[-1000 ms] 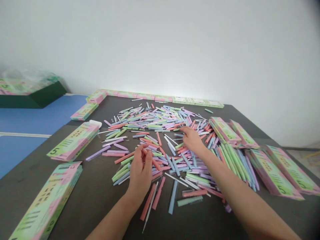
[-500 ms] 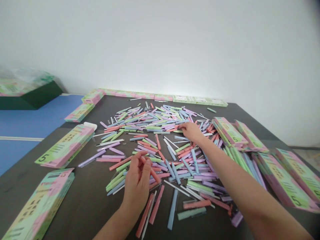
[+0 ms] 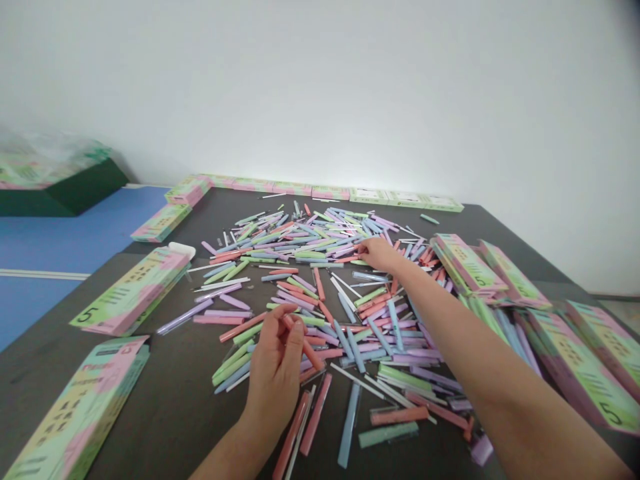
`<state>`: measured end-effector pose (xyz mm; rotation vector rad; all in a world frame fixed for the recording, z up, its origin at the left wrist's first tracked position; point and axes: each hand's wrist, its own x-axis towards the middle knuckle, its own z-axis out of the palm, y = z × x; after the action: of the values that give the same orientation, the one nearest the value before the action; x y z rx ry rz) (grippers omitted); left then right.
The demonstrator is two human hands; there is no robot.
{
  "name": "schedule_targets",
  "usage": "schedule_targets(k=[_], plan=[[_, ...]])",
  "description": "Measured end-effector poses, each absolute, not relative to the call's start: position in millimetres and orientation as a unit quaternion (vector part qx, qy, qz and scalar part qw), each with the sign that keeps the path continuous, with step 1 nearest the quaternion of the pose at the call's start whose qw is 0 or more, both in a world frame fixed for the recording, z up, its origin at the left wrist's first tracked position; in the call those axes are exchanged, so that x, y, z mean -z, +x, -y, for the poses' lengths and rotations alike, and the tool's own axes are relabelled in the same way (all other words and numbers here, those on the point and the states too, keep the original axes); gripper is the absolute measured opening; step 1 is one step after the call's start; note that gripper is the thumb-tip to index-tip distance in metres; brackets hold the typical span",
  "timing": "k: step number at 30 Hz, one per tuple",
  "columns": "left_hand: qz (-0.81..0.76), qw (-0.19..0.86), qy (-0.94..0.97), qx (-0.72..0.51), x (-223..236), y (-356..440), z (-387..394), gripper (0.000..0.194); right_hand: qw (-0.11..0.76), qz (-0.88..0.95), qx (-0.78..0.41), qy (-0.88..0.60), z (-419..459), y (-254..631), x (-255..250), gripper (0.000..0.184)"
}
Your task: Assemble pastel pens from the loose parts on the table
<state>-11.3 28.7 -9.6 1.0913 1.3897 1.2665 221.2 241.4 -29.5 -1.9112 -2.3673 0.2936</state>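
Observation:
My left hand is closed around a coral pen barrel, held tilted above the near part of the pile. Farther out, my right hand reaches into the pile with its fingers pinched at the end of another coral pen piece; its fingertips are partly hidden. Around both hands lie many loose pen parts in green, blue, purple and coral, such as a blue barrel and a green one. Thin white sticks, which look like refills, are mixed among them.
Printed pastel boxes stand along the left edge, the back edge and the right side of the dark table. Green, blue and purple pens lie between the right boxes. A dark green bin sits on a blue surface at left.
The view has shifted slightly. My right hand stays at almost the same spot in the pile, and my left hand keeps its hold on the coral barrel.

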Motion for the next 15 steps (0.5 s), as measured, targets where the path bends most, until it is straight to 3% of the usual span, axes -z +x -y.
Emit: schedule_targets(k=[8, 15], plan=[[-0.561, 0.465, 0.445, -0.52, 6, -9, -28, 0.024, 0.17, 0.732, -0.189, -0.632, -240, 233, 26, 0.001], [-0.579, 0.445, 0.463, -0.502, 12, -12, -27, 0.028, 0.362, 0.614, -0.3, -0.634, -240, 255, 9, 0.012]])
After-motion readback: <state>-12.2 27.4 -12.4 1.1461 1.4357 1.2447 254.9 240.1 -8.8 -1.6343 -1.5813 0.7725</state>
